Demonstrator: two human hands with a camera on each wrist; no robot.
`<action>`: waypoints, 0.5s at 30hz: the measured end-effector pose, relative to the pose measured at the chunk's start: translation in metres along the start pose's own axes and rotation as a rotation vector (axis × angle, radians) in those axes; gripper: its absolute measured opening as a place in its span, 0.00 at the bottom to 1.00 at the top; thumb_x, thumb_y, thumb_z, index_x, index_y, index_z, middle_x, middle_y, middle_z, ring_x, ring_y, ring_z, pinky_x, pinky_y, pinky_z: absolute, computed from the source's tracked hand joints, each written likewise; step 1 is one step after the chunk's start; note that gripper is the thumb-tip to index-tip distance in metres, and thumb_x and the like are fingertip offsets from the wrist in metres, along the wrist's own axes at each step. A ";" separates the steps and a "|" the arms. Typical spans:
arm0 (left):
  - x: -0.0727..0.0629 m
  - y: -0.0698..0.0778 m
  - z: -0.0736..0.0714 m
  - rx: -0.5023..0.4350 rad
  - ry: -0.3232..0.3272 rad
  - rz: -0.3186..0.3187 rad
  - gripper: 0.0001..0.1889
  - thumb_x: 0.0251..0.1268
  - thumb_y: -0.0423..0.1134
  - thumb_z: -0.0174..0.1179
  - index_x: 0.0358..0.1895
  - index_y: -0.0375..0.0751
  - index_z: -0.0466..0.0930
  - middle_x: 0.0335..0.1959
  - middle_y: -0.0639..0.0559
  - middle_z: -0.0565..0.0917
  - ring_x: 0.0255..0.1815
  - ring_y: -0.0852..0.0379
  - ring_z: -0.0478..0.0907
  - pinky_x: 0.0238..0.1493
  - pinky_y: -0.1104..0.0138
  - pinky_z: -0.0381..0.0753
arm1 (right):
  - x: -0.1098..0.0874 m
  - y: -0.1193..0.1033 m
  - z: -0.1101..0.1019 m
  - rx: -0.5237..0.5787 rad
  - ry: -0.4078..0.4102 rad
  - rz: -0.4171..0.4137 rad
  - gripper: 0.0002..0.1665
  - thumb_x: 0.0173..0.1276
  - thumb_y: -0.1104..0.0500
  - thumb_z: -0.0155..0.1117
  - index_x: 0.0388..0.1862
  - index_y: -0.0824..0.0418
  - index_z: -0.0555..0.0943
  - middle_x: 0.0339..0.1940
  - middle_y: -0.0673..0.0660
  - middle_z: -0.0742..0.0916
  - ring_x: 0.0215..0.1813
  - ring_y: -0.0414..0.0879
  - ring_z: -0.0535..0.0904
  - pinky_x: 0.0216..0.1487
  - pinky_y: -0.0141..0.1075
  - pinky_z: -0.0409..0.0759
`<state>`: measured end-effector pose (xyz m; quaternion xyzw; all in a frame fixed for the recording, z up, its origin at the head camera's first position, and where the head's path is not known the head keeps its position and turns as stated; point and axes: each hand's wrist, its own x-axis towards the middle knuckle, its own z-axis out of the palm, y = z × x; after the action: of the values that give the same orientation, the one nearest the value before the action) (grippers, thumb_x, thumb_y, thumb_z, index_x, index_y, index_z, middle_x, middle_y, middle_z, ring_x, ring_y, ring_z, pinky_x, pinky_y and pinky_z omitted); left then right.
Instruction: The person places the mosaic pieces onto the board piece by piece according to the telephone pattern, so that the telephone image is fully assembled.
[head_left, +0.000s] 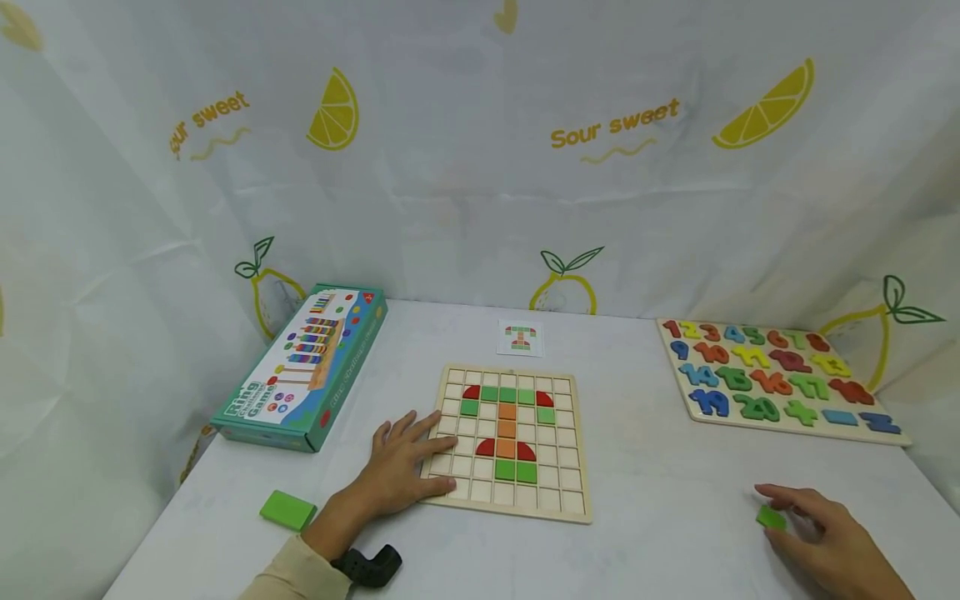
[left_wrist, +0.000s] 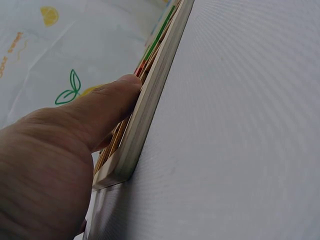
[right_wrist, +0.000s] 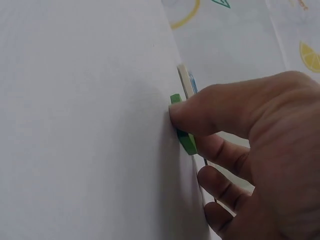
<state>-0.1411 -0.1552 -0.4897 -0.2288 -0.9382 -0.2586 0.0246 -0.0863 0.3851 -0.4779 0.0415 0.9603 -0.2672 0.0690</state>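
Note:
My left hand [head_left: 397,471] lies with straight, spread fingers over the left edge of a wooden grid board [head_left: 517,512]. Its thumb [left_wrist: 117,95] rests along the board's near corner in the left wrist view. On the grid, red quarter-round tiles [head_left: 527,452], orange square tiles [head_left: 507,429] and green square tiles [head_left: 527,472] form a figure. Far to the right of the board, my right hand [head_left: 828,537] pinches a small green tile [right_wrist: 187,142] between thumb and fingers, low over the white tabletop. The other fingers of that hand are bent below it.
A small pattern card [head_left: 520,339] lies behind the board. At the left is a ring game box [head_left: 303,371], with a green block [head_left: 288,510] nearer to me. A wooden number puzzle [head_left: 780,379] lies at the back right. A white printed curtain [head_left: 450,183] hangs behind the table.

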 end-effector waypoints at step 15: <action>0.000 -0.001 0.001 -0.018 0.014 0.000 0.32 0.54 0.64 0.65 0.61 0.53 0.79 0.72 0.48 0.64 0.72 0.35 0.51 0.62 0.35 0.40 | -0.010 -0.019 0.004 -0.061 0.433 -0.155 0.27 0.50 0.73 0.73 0.50 0.76 0.77 0.41 0.71 0.83 0.38 0.63 0.79 0.34 0.20 0.74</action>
<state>-0.1412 -0.1552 -0.4914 -0.2269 -0.9357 -0.2685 0.0291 -0.0787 0.3664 -0.4698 0.0217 0.9606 -0.2276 -0.1580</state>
